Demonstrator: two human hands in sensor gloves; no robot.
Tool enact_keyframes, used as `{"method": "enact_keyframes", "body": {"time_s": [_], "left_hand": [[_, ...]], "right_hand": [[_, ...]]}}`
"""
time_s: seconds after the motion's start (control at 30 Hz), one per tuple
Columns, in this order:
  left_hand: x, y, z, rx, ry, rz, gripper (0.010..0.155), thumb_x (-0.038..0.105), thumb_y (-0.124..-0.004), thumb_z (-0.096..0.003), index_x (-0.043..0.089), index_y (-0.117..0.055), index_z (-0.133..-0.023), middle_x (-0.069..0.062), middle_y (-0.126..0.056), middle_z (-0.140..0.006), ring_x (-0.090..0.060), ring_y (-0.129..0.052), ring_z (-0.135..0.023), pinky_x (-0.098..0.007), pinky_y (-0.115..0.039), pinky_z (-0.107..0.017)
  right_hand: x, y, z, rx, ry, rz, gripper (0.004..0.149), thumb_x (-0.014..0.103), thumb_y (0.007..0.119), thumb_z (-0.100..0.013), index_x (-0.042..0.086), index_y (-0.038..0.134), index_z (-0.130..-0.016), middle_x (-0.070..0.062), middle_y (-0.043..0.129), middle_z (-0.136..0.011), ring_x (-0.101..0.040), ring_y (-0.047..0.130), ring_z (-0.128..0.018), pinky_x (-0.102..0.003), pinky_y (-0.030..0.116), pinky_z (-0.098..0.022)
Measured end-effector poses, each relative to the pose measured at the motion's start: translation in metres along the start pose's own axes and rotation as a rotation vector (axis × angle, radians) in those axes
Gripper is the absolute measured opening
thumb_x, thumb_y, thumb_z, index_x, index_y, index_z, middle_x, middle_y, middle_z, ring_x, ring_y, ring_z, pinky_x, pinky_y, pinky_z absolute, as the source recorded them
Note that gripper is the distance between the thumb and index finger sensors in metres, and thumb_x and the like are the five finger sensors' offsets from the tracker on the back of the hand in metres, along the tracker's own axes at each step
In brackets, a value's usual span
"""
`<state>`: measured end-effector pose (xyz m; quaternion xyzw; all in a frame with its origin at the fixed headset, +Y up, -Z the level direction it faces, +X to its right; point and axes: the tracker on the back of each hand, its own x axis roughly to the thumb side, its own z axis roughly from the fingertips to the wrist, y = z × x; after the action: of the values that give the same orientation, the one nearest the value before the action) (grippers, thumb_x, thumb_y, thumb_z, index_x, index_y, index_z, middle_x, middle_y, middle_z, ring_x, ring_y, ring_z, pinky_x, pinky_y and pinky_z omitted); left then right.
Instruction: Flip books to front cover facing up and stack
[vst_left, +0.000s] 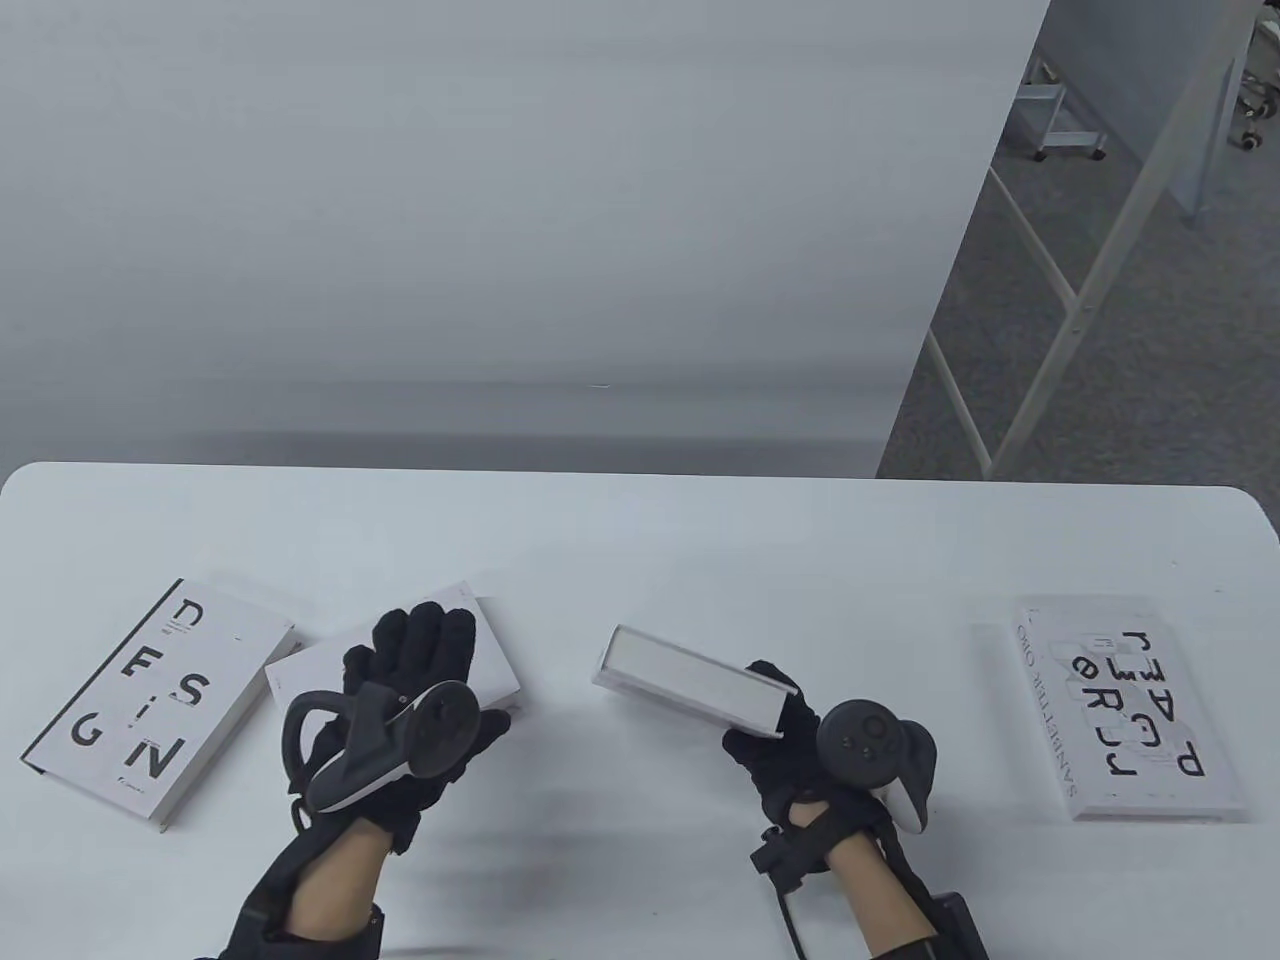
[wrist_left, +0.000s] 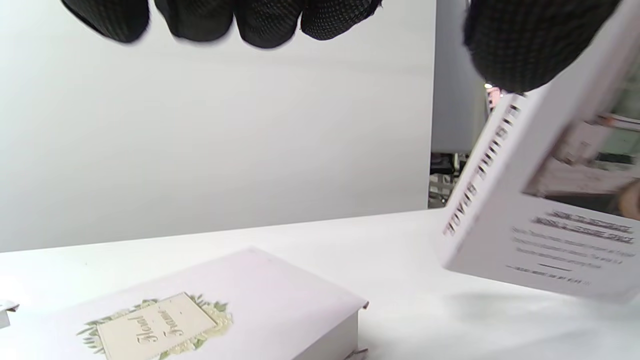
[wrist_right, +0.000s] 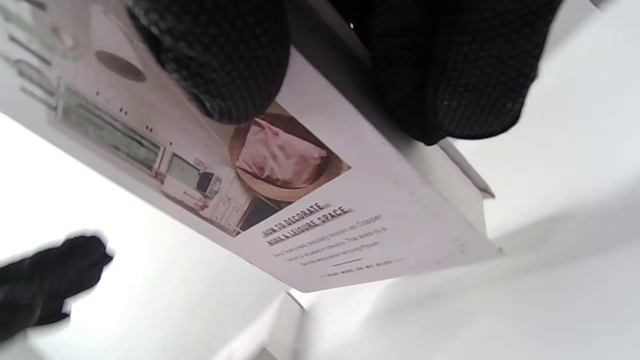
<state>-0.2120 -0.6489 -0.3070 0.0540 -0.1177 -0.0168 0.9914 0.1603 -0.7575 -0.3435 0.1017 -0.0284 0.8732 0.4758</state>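
Looking down the desk (vst_left: 640, 520), I count four books. My right hand (vst_left: 800, 740) grips the tilted book (vst_left: 690, 685) at its near end, thumb and fingers clamping the covers, page edge up; its long axis runs away leftward toward my left hand (vst_left: 420, 680), which rests flat, fingers spread, on the floral book (vst_left: 400, 660), the likely stack base. That hand is nearer it. The lifted cover shows interior photographs and small print.

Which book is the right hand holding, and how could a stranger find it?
Look at the white table, near its middle. The book in the right hand is raised and tilted, page edges upward. The other three books lie flat; this one alone is off the table.
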Motion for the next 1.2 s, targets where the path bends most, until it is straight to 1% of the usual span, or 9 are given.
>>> {"method": "enact_keyframes", "body": {"time_s": [0.07, 0.17, 0.27, 0.4, 0.47, 0.53, 0.77, 1.0, 1.2], "left_hand": [[-0.002, 0.007, 0.003, 0.016, -0.005, 0.020, 0.098, 0.072, -0.066, -0.0432, 0.010, -0.037, -0.113, -0.029, -0.030, -0.114, -0.065, -0.027, -0.098, -0.077, -0.041, -0.065], [-0.002, 0.016, 0.008, 0.038, -0.021, 0.022, 0.100, 0.073, -0.064, -0.0433, 0.010, -0.032, -0.114, -0.031, -0.022, -0.112, -0.065, -0.016, -0.095, -0.078, -0.031, -0.063], [0.000, 0.020, 0.009, 0.035, -0.031, 0.020, 0.100, 0.074, -0.064, -0.0430, 0.010, -0.034, -0.114, -0.031, -0.024, -0.112, -0.065, -0.017, -0.095, -0.078, -0.032, -0.063], [0.000, 0.023, 0.011, 0.021, -0.043, 0.050, 0.097, 0.073, -0.064, -0.0434, 0.010, -0.038, -0.114, -0.031, -0.027, -0.112, -0.064, -0.020, -0.095, -0.077, -0.035, -0.063], [-0.002, 0.024, 0.011, 0.023, -0.042, 0.060, 0.097, 0.072, -0.064, -0.0435, 0.010, -0.039, -0.113, -0.031, -0.028, -0.112, -0.064, -0.021, -0.095, -0.077, -0.035, -0.063], [-0.003, 0.023, 0.012, 0.018, -0.038, 0.070, 0.096, 0.072, -0.064, -0.0436, 0.010, -0.040, -0.113, -0.031, -0.029, -0.112, -0.064, -0.022, -0.095, -0.077, -0.036, -0.063], [-0.004, 0.022, 0.010, -0.005, -0.041, 0.084, 0.095, 0.071, -0.063, -0.0441, 0.010, -0.042, -0.113, -0.031, -0.032, -0.112, -0.064, -0.025, -0.095, -0.076, -0.038, -0.063], [-0.002, 0.023, 0.011, 0.003, -0.056, 0.090, 0.094, 0.071, -0.063, -0.0442, 0.010, -0.044, -0.113, -0.030, -0.034, -0.112, -0.064, -0.026, -0.096, -0.076, -0.039, -0.063], [-0.002, 0.020, 0.010, -0.013, -0.056, 0.096, 0.093, 0.071, -0.063, -0.0443, 0.010, -0.044, -0.113, -0.030, -0.034, -0.112, -0.064, -0.027, -0.096, -0.076, -0.040, -0.063]], "right_hand": [[-0.004, 0.003, -0.007, -0.012, 0.079, -0.094, 0.074, 0.039, 0.082, -0.039, 0.004, 0.048, -0.093, -0.037, 0.071, -0.083, -0.043, 0.097, -0.061, -0.044, 0.091, -0.039], [-0.015, 0.015, -0.025, 0.003, 0.222, -0.207, 0.075, 0.043, 0.079, -0.041, 0.000, 0.046, -0.092, -0.036, 0.074, -0.080, -0.038, 0.100, -0.058, -0.039, 0.094, -0.036], [-0.022, 0.027, -0.046, 0.006, 0.339, -0.272, 0.075, 0.047, 0.075, -0.044, -0.005, 0.046, -0.090, -0.034, 0.079, -0.075, -0.033, 0.104, -0.054, -0.035, 0.096, -0.032], [-0.031, 0.046, -0.079, 0.027, 0.465, -0.385, 0.076, 0.052, 0.070, -0.047, -0.008, 0.045, -0.088, -0.031, 0.082, -0.073, -0.028, 0.106, -0.053, -0.031, 0.098, -0.032], [-0.036, 0.058, -0.091, 0.044, 0.537, -0.496, 0.077, 0.053, 0.068, -0.050, -0.009, 0.044, -0.087, -0.030, 0.081, -0.073, -0.027, 0.106, -0.054, -0.031, 0.098, -0.033], [-0.037, 0.067, -0.100, 0.046, 0.569, -0.565, 0.077, 0.052, 0.067, -0.051, -0.010, 0.042, -0.087, -0.031, 0.080, -0.074, -0.029, 0.105, -0.055, -0.033, 0.097, -0.034], [-0.039, 0.080, -0.113, 0.026, 0.645, -0.621, 0.077, 0.054, 0.064, -0.053, -0.011, 0.040, -0.087, -0.030, 0.079, -0.075, -0.027, 0.104, -0.056, -0.032, 0.097, -0.035], [-0.045, 0.091, -0.117, 0.021, 0.695, -0.656, 0.077, 0.054, 0.062, -0.054, -0.012, 0.040, -0.087, -0.030, 0.080, -0.074, -0.027, 0.105, -0.055, -0.032, 0.097, -0.035], [-0.055, 0.098, -0.115, -0.011, 0.734, -0.714, 0.077, 0.054, 0.061, -0.054, -0.013, 0.039, -0.086, -0.032, 0.079, -0.074, -0.028, 0.104, -0.056, -0.033, 0.096, -0.035]]}}
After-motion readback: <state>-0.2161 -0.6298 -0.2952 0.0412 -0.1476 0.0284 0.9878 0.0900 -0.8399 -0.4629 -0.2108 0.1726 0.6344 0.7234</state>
